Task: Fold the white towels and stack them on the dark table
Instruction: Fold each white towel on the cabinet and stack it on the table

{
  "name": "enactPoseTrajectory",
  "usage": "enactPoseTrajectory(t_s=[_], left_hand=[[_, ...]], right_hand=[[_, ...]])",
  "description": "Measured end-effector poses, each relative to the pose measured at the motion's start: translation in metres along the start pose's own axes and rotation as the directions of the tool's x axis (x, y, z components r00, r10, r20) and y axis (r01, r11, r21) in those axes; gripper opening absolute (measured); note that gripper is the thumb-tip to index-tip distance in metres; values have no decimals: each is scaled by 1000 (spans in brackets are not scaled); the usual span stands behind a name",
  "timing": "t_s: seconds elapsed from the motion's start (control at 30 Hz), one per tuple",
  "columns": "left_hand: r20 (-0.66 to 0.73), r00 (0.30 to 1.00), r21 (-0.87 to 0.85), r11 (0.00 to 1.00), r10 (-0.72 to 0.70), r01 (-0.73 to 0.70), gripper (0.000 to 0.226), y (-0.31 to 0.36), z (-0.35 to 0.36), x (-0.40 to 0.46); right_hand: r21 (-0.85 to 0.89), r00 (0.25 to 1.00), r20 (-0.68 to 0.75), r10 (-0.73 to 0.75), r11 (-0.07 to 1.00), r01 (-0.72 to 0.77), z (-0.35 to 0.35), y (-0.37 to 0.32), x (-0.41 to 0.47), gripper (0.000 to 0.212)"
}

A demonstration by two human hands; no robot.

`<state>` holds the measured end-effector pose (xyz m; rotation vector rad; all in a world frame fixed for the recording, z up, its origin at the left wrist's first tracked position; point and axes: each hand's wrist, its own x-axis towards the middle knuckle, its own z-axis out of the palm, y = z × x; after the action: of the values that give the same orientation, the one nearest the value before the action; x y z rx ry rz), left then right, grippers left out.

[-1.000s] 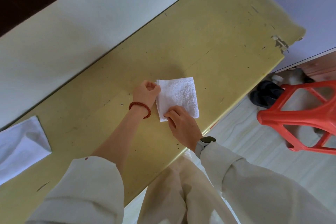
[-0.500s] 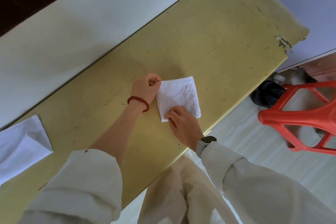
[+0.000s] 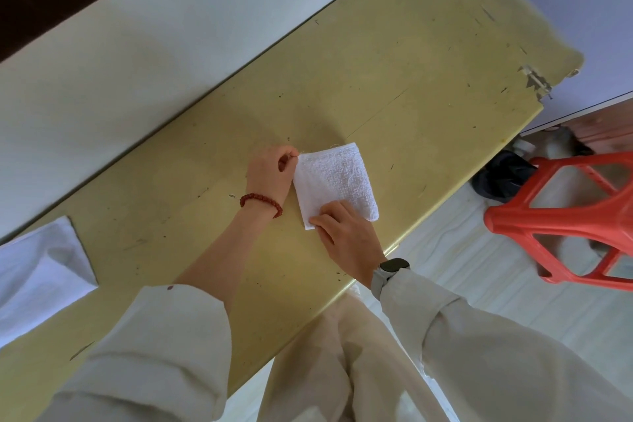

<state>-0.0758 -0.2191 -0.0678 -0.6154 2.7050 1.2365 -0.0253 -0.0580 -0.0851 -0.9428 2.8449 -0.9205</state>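
Towel [image 3: 334, 181]: folded small, flat on counter [image 3: 411, 79].
Left hand [image 3: 270, 173]: grip pinches far-left corner.
Right hand [image 3: 346, 236]: fingers flat on near corner — nearer.

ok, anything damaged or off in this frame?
Yes: the yellow table has a chipped, peeling patch at its far right edge, bare material showing through. The small white towel lies flat and folded, with a few loose threads at its top edge.
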Motion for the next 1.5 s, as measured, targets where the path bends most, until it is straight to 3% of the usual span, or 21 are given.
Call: enactPoseTrajectory(t_s=[0.23,0.4,0.53,0.6,0.67,0.8,0.87,0.97,1.13,1.33,1.5], left_hand=[[-11,1000,11,1000,8,-8,14,-5,1,0],[9,1000,117,993,2,-3,17,-7,3,4],[-50,999,135,991,15,-9,20,-3,5,0],[-124,984,171,979,130,-108,24,-2,6,-7],[-168,933,322,912,318,-253,30,-6,9,-18],[32,845,461,742,533,-486,38,-19,26,-47],[129,853,492,714,506,-498,42,-25,35,-54],[199,913,551,730,356,-405,51,-30,38,-49],[286,896,608,658,340,-444,57,-35,34,-44],[297,890,603,655,345,-456,57,-32,30,-42],[278,894,603,661,350,-447,56,-30,30,-42]], right_hand=[[-106,995,-62,-82,992,75,3,5,-1,14],[-149,992,-64,-105,984,95,6,3,-3,13],[-122,991,5,-132,984,131,-1,-3,-4,27],[-98,995,-24,-101,990,99,-10,-2,-6,34],[-104,997,-73,-19,995,12,-19,3,-7,39],[-306,993,-25,114,945,-116,-24,16,-4,47],[-420,985,70,156,901,-113,-22,19,0,48],[-508,950,192,246,853,-118,-21,25,5,49],[-511,890,304,340,846,-149,-18,40,0,58],[-505,924,258,284,854,-121,-29,33,10,53],[-508,920,327,215,861,-21,-28,40,29,57]])
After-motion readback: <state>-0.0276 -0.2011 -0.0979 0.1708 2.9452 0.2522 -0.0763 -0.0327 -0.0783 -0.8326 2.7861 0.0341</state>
